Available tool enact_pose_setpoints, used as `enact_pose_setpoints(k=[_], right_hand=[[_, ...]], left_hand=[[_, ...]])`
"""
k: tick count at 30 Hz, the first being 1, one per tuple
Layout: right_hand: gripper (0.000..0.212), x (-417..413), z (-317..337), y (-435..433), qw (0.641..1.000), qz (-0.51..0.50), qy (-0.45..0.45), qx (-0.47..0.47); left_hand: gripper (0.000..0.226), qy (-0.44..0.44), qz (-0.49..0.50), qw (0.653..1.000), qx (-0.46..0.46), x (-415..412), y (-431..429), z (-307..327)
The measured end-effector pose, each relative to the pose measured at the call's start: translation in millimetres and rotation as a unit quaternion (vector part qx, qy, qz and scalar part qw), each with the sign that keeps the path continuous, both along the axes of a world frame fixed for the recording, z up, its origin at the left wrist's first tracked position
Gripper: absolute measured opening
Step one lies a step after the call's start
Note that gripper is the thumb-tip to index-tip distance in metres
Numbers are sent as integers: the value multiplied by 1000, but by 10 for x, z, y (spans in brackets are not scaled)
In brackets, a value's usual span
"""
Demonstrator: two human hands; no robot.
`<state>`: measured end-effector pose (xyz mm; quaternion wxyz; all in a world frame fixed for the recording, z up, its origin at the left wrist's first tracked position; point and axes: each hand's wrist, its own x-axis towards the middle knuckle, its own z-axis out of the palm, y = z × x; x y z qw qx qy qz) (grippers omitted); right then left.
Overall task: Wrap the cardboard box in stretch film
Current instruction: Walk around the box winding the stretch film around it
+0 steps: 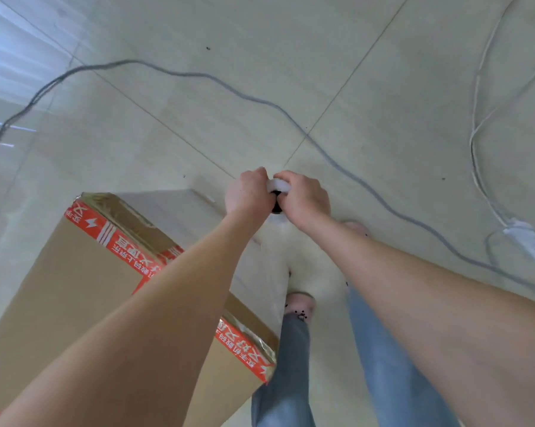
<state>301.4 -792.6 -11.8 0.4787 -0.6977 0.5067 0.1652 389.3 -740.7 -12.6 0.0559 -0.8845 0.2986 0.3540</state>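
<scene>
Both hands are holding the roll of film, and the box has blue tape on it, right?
Not quite: the head view shows the tape on the cardboard box is red, not blue. The left hand and right hand do hold the roll of film.

Matt brown cardboard box [68, 291], glossy red printed tape [127, 245], clear shiny stretch film [278, 188], smooth glossy tiled floor [260, 72]

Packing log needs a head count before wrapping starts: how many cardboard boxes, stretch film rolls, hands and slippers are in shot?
cardboard box: 1
stretch film roll: 1
hands: 2, the left hand and the right hand, both gripping the roll
slippers: 2
Total: 6
</scene>
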Motion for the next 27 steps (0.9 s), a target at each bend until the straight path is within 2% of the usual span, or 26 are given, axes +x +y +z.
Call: enact_pose_setpoints(k=[4,7,8,10,13,16,18,21,27], right_hand=[[45,87,-58,-109,999,-18,13,25],[39,158,-69,-107,997,-33,18,63],[37,196,-78,-108,997,-35,16,73],[37,278,-100,-114,996,-30,13,83],[37,368,-126,-110,996,-14,11,84],[31,412,-140,-104,997,14,7,71],[29,462,-133,-116,997,45,-2,55],[35,614,-95,-140,996,88,-15,30],[34,924,-48,-15,995,77,-39,42]], left_hand=[[17,19,167,986,-18,95,102,-33],[22,53,317,947,-30,151,137,-39],[24,58,333,941,-25,178,128,-40],[28,49,286,957,-7,242,109,-66],[36,43,154,987,-2,345,34,-35],[23,29,84,996,23,410,-13,-21],[14,18,104,994,25,435,16,-28],[7,20,193,981,1,501,126,-51],[20,31,417,906,-65,741,329,-10]])
